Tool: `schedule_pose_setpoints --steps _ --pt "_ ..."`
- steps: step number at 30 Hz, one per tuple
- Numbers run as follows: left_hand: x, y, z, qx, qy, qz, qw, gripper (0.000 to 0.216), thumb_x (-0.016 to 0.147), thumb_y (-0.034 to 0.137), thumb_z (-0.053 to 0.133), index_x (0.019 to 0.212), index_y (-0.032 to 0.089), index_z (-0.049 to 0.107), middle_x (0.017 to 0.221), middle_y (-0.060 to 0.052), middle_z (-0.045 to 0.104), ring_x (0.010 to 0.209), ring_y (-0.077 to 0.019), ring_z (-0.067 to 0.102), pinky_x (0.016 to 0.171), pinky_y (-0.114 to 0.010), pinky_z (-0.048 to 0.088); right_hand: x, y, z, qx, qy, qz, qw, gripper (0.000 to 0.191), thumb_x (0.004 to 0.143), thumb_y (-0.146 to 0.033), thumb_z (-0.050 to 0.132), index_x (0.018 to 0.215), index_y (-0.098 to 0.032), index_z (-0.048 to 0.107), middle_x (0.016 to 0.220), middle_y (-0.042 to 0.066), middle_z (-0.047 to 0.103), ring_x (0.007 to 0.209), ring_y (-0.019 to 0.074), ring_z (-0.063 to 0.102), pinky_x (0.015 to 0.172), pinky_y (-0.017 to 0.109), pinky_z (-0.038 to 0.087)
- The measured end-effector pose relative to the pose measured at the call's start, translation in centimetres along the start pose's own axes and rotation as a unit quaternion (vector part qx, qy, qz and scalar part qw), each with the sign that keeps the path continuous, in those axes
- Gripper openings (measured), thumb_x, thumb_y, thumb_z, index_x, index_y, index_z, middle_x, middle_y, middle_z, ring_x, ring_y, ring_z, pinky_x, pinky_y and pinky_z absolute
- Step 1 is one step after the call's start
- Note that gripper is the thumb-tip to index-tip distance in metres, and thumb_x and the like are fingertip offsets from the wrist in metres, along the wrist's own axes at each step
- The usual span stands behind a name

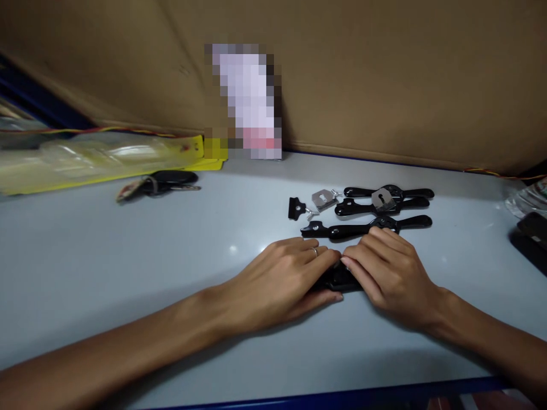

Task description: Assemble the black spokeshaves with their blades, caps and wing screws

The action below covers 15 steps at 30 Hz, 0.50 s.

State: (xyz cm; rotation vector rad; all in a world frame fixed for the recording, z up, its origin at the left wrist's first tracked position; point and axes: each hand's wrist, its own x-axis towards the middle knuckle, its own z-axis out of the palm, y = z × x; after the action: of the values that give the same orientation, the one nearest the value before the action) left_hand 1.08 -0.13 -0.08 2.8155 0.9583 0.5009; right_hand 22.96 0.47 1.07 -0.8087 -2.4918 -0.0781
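My left hand is closed around the left part of a glossy black spokeshave, its thumb along the near side. My right hand curls over the right part of the same tool, fingertips meeting the left ones; what they pinch there is hidden. Just beyond lie several more black spokeshave bodies. A steel blade rests on the middle one. Another steel blade lies to the left, near a small black cap and a thumbscrew.
Keys with a black fob lie on the grey table at the left, in front of yellow-backed clear packaging. A black object sits at the right edge. Brown cardboard stands upright along the back.
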Motion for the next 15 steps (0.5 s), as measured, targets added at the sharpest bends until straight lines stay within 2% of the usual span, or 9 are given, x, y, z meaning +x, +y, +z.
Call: schedule_pose_setpoints --steps 5,12,15 --pt "0.18 0.09 -0.17 -0.001 -0.003 -0.002 1.0 0.024 0.098 0.041 0.061 0.096 0.018 0.057 0.081 -0.001 0.066 0.068 -0.0194 0.061 0.06 -0.032 0.046 -0.18 -0.01 -0.09 0.015 0.012 -0.014 1.0 0.025 0.099 -0.008 0.05 0.085 -0.01 0.071 0.074 0.007 0.065 0.071 0.0194 0.049 0.07 0.035 0.04" --pt "0.33 0.29 -0.24 0.002 -0.009 -0.004 1.0 0.032 0.095 0.046 0.066 0.103 0.016 0.058 0.089 -0.003 0.069 0.077 -0.0197 0.065 0.068 -0.032 0.049 -0.22 0.39 -0.49 0.165 0.008 0.06 0.984 0.014 0.098 -0.012 0.058 0.091 -0.011 0.07 0.079 0.005 0.066 0.073 0.0163 0.053 0.07 0.031 0.042" --pt "0.29 0.24 -0.22 -0.003 -0.014 -0.009 1.0 0.033 0.095 0.046 0.066 0.105 0.016 0.059 0.089 -0.002 0.069 0.078 -0.0196 0.065 0.069 -0.032 0.049 -0.19 0.67 -0.7 0.21 -0.014 0.061 0.976 0.009 0.096 -0.012 0.061 0.092 -0.013 0.069 0.079 0.003 0.064 0.073 0.0146 0.053 0.07 0.03 0.042"
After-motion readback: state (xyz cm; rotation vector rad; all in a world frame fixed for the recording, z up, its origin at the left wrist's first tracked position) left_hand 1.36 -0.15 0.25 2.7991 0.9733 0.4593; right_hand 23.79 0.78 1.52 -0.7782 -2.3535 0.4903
